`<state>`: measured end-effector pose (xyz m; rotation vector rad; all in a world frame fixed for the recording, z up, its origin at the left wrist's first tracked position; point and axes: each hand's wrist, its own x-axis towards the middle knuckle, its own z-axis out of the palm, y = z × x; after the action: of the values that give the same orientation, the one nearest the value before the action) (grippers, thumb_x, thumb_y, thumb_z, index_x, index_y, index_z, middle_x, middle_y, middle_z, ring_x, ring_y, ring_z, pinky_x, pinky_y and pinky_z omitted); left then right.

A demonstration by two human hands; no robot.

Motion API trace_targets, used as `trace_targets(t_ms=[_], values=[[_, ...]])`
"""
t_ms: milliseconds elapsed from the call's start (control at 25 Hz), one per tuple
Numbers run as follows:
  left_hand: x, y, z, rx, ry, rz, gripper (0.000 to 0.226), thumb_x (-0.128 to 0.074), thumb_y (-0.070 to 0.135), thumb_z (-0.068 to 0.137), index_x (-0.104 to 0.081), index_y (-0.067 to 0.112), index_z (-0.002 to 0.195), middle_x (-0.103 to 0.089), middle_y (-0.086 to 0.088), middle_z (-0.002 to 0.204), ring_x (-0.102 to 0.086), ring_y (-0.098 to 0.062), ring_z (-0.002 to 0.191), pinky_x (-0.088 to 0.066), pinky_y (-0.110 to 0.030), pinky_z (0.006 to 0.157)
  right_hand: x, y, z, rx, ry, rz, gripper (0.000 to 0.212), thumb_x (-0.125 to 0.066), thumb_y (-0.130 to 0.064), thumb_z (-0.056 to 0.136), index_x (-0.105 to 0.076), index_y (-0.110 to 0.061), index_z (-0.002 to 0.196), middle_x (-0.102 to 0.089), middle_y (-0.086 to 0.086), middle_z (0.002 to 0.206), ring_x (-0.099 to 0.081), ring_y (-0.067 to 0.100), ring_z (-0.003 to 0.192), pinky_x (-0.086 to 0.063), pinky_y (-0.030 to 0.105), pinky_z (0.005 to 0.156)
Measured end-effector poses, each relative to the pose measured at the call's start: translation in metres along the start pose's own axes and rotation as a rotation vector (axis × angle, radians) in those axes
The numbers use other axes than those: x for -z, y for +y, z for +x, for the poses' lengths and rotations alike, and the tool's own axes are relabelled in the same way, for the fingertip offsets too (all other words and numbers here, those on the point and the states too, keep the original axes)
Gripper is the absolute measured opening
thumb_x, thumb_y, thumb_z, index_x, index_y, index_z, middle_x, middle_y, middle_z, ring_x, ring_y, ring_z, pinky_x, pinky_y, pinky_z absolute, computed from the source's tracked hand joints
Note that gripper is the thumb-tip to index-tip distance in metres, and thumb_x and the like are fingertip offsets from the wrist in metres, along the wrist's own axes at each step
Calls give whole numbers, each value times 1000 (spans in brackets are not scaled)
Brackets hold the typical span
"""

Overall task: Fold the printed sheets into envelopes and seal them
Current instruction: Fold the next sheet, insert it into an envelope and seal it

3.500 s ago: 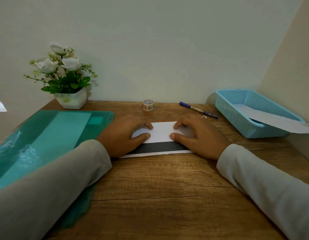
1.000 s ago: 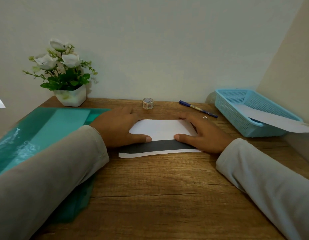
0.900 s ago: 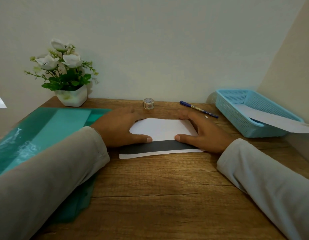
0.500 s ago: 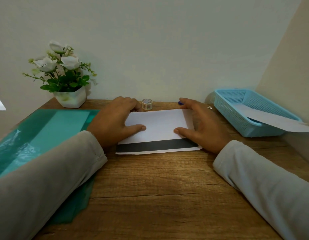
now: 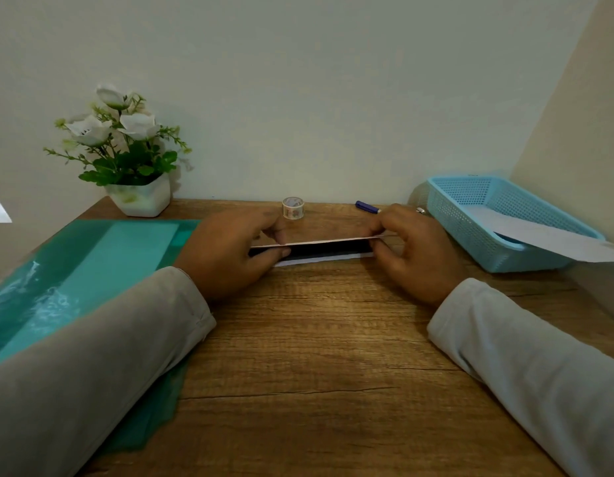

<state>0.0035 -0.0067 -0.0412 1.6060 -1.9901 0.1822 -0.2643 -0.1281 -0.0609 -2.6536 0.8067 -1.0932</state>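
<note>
The sheet lay on the desk near its middle, its upper flap lifted off the lower part. The left hand pinched the sheet's left end and the right hand its right end. Behind the sheet, close to the wall, stood a tape roll. A pen lay behind the sheet's right end (partly hidden by the right hand). Right of the sheet sat a basket with a paper in it, jutting out over its rim. Left of the sheet lay a plastic folder, and behind and left of the sheet a potted plant.
</note>
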Motion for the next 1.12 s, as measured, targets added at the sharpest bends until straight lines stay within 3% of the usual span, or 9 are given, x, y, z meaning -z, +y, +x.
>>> trace_targets(t_ms=[80, 200, 280, 360, 480, 680, 800, 960, 1120], values=[[-4, -2, 0, 44, -133, -1, 16, -65, 50, 88, -59, 39, 97, -62, 18, 104, -56, -4, 95, -51, -27, 78, 0, 1, -1, -21, -104, 16, 18, -66, -17, 89, -68, -28, 102, -69, -8, 104, -63, 14, 100, -55, 46, 85], [-6, -3, -3, 33, -293, -5, 48, -43, 77, 83, -60, 39, 106, -60, 20, 110, -53, -1, 101, -46, -21, 80, 0, -1, -3, -28, -244, -13, 25, -66, -43, 89, -67, -32, 112, -68, -11, 120, -62, 11, 112, -56, 43, 90], [-6, -2, -4, 25, -310, -49, 52, -34, 75, 87, -61, 38, 113, -61, 19, 114, -53, -1, 105, -48, -26, 88, 2, -5, -4, -59, -325, -60, 50, -58, -67, 87, -65, -33, 123, -64, -13, 130, -58, 9, 119, -54, 41, 95], [-7, -2, -2, 45, -334, -21, 44, -37, 62, 96, -58, 37, 126, -59, 15, 129, -51, -3, 117, -44, -29, 101, 2, -10, -2, -89, -367, -120, 63, -50, -75, 88, -60, -34, 134, -59, -13, 141, -54, 9, 127, -50, 40, 103], [-14, -1, 1, 57, -439, 146, 49, -38, 50, 102, -41, 34, 148, -40, 10, 153, -36, -9, 138, -30, -30, 114, -8, -25, 2, -98, -503, -237, 68, -41, -69, 97, -39, -32, 154, -36, -7, 163, -35, 14, 148, -30, 38, 118], [-21, 7, 4, 88, -519, 209, 54, -29, 45, 105, -22, 29, 157, -20, 6, 164, -18, -12, 150, -19, -39, 124, -27, -46, 7, -109, -663, -271, 67, -26, -56, 106, -11, -24, 164, -5, -1, 172, -2, 15, 158, -7, 34, 125], [-22, 11, 6, 85, -566, 206, 55, -27, 42, 106, -14, 28, 158, -11, 6, 166, -10, -13, 152, -13, -38, 125, -29, -47, 8, -117, -699, -295, 67, -22, -55, 107, -6, -26, 164, 0, -2, 173, 3, 14, 158, -2, 36, 125], [-18, 9, 9, 222, -671, 314, 68, -19, 56, 103, 0, 23, 159, 3, 3, 167, 0, -17, 154, -8, -44, 125, -28, -47, 7, -179, -708, -328, 77, -20, -65, 103, -3, -22, 165, 2, -2, 173, 3, 15, 158, 0, 38, 125], [-18, 13, 4, 277, -674, 376, 74, -12, 61, 100, 7, 19, 158, 9, -1, 167, 5, -20, 154, -3, -46, 125, -32, -50, 8, -229, -671, -406, 86, -16, -71, 100, -3, -16, 164, 0, 3, 173, 2, 17, 159, 0, 42, 127]])
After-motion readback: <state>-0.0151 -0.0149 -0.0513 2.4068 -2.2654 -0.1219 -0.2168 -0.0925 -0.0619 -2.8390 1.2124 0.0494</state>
